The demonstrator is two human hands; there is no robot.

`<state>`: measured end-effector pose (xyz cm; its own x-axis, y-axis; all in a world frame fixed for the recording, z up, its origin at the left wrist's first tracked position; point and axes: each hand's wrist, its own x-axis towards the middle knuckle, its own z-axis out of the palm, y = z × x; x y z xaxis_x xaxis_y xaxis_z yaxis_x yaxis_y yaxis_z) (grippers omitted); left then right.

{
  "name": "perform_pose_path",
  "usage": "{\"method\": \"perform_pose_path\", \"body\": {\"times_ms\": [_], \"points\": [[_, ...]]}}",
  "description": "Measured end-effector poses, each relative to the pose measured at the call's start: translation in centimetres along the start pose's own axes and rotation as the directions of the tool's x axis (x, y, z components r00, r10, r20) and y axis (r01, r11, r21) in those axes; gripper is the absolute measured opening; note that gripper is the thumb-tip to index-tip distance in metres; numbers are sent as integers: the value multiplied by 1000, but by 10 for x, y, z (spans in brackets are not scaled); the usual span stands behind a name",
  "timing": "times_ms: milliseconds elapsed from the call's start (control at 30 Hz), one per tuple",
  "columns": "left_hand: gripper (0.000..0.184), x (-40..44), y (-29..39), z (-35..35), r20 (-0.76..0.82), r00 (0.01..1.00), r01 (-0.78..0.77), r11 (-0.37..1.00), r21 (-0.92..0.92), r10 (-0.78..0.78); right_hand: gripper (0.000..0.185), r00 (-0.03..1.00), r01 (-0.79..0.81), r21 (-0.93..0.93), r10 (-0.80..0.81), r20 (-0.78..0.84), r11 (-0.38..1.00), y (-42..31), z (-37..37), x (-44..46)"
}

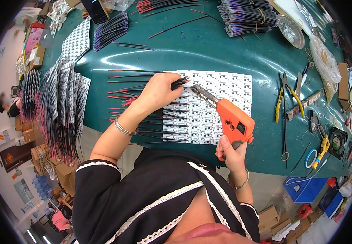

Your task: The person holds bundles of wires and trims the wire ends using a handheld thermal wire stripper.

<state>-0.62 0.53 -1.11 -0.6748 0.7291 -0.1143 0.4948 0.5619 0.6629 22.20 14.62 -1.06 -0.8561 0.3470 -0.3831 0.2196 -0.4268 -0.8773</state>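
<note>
Black, white-lace-trimmed top (155,179) at six o'clock. Left fingers (171,77) pinch slim black wires (179,84); right fingers (225,143) grip orange plastic soldering gun (237,120), best held steady.

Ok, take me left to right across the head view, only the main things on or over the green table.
Stack of wired white panels → left hand → orange gun-shaped tool → yellow-handled pliers → black fan.
</note>
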Motion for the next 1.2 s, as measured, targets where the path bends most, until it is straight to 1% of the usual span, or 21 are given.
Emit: {"method": "perform_pose_path", "body": {"times_ms": [100,200,300,400,500,600,700,800,900,1000,1100,1200], "points": [[18,0,0,-1,-13,999,-36,999,8,36,17,1000,9,62,-8,-4,998,0,-1,-3],[18,2,4,-6,73,997,22,1000,-4,-22,21,1000,1,160,1,-13,987,5,-4,-4],[18,6,0,-7,101,995,-7,999,-37,11,21,1000,-22,152,23,-1,988,3,-4,-4],[18,11,1,-13,168,983,-68,998,-4,67,21,1000,-12,147,10,17,989,5,-4,-3],[17,13,-1,-14,160,978,-136,991,-10,136,19,1000,-8,90,7,17,996,4,-4,-4],[16,14,2,-15,165,970,-184,983,15,179,18,1000,-25,98,26,-11,995,1,-1,-3],[14,16,1,-16,199,960,-199,980,1,195,18,1000,-24,71,23,9,997,5,-4,-3],[14,18,-2,-16,213,946,-255,966,30,243,19,1000,-28,51,28,8,998,4,-5,-3],[14,19,-4,-16,220,942,-269,963,35,255,22,1000,-24,102,24,-7,995,3,-6,-5],[14,19,-1,-17,218,944,-258,966,24,247,27,1000,19,164,-21,7,986,-1,-7,-3],[14,20,-4,-17,222,943,-263,964,36,249,30,999,49,156,-48,-10,987,-5,-8,0],[17,19,3,-22,269,947,-188,982,30,173,21,997,73,190,-71,-19,979,-9,-9,5]]}}
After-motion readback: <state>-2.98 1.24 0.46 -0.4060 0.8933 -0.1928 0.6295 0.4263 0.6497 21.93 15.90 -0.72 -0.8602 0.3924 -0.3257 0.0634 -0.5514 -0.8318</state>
